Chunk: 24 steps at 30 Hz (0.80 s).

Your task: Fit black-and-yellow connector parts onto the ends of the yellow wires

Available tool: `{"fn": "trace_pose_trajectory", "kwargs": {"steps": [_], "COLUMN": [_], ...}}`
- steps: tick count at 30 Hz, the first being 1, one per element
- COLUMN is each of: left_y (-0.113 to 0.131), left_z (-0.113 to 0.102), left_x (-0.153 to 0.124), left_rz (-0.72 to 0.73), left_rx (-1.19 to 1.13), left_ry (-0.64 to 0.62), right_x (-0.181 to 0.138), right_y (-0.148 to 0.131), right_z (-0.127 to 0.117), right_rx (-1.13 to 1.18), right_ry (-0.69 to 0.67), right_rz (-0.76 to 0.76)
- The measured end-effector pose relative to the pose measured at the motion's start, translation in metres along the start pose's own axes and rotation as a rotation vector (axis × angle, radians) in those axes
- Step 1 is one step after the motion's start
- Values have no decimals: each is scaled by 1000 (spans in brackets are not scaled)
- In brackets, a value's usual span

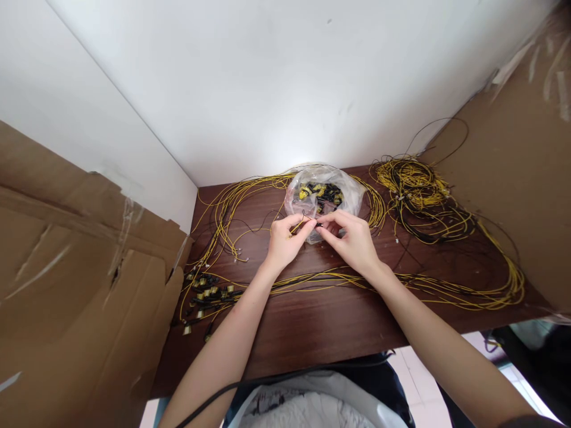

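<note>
Both hands meet over the front edge of a clear plastic bag [352, 199] that holds small black and yellow connectors [328, 193]. My left hand [288, 238] pinches a thin black and yellow wire close to its end. Between the fingertips of my right hand [352, 238] is a small black connector [318, 225], partly hidden by the fingers. The fingertips of the two hands almost touch at it; whether the wire sits inside the connector I cannot tell.
A tangled wire heap [413, 190] lies at the right, by a cardboard wall [513, 178]. Long yellow and black wires [473, 297] run across the brown table [307, 321] under my forearms. Wires ending in connectors [207, 294] lie at the left, beside more cardboard [89, 297].
</note>
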<state>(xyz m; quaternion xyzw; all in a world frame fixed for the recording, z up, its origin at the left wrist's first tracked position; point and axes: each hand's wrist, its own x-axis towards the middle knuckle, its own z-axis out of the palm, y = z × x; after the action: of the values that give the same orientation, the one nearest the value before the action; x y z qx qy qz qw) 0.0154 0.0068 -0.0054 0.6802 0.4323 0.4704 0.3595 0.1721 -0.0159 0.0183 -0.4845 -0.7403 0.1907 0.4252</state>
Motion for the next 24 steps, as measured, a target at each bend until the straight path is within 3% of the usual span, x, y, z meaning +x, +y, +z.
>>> {"fn": "trace_pose_trajectory", "kwargs": {"steps": [10,24], "left_y": [1,0], "left_z": [0,0], "left_x": [2,3], "left_rz": [-2,16], "left_rx": [17,9], "left_ry": [73,53], "right_x": [1,0], "right_y": [0,2], "right_z": [0,0], "right_rx": [13,50], "right_ry": [22,12], "right_rz": [11,16]}}
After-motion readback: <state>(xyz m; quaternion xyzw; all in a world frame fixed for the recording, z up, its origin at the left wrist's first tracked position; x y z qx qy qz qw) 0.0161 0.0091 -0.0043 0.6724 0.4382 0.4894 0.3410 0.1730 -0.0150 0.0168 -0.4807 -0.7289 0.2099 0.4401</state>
